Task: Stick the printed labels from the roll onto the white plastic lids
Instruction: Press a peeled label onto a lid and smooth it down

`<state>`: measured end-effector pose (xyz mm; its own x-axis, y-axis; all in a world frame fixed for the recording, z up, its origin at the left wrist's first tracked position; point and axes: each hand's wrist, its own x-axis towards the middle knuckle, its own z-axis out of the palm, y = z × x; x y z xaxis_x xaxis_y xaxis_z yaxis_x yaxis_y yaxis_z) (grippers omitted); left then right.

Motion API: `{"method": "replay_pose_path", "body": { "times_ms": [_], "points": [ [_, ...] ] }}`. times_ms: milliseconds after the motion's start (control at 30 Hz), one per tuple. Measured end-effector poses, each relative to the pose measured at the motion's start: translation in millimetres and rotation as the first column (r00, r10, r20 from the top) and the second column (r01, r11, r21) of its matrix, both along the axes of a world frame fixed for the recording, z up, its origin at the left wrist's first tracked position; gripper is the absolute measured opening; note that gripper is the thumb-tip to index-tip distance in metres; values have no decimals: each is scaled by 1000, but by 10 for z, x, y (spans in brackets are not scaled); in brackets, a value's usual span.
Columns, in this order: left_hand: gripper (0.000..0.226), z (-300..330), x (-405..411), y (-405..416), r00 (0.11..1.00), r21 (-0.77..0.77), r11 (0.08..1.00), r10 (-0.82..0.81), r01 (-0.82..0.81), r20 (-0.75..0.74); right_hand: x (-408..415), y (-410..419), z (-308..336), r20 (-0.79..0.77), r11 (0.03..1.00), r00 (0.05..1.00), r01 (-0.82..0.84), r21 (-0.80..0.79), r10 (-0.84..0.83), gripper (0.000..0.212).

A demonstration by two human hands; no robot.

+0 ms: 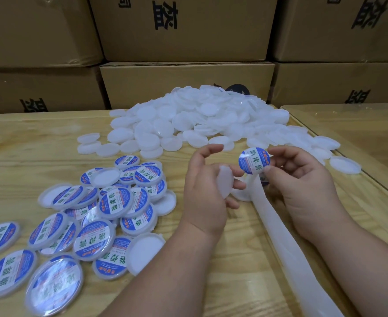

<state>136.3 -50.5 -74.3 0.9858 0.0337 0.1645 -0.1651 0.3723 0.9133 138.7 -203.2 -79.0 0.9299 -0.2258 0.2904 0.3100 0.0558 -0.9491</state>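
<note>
Right now your left hand (208, 186) holds a bare white plastic lid (225, 181) almost edge-on, fingers curled round it, with the forefinger lifted clear above. Your right hand (302, 179) pinches a round blue-and-white printed label (254, 160) between thumb and fingertips, face toward you, just beside the lid but not yet touching it. Under that hand a strip of pale backing paper (277, 227) runs toward you across the wooden table (28, 143), passing beneath your right forearm; the roll itself is hidden. To your left a loose heap of labelled lids (110, 202) lies overlapping, a few turned blank side up. Farther back, a large pile of unlabelled lids (202, 120) spreads over the table, against stacked cardboard cartons (186, 28) printed with black characters.
</note>
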Motion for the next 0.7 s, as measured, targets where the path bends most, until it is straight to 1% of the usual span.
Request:
{"method": "replay_pose_path", "body": {
  "times_ms": [67,167,233,367,433,500,700],
  "points": [
    [39,-10,16,15,1000,-68,997,30,-30,-1,21,-20,2,-40,999,999,-13,47,15,33],
    [29,-15,42,21,998,-135,990,46,-51,-41,46,-48,-7,-73,993,994,-80,89,86,40],
    [31,-16,63,24,998,-168,985,20,-31,-64,44,-46,-5,-80,988,988,-124,96,132,42],
    [29,1,65,1,995,-276,960,-72,52,-62,5,-9,27,-94,977,974,-198,79,205,44],
    [26,0,62,-14,993,-274,958,-107,87,-57,-22,10,40,-94,973,969,-223,65,228,46],
    [30,-6,62,-18,988,-263,958,-136,114,-67,-43,31,46,-93,972,968,-231,39,234,45],
    [31,-20,53,-33,988,-170,975,-150,142,-32,-81,81,73,-103,972,966,-237,-3,235,48]
  ]
}}
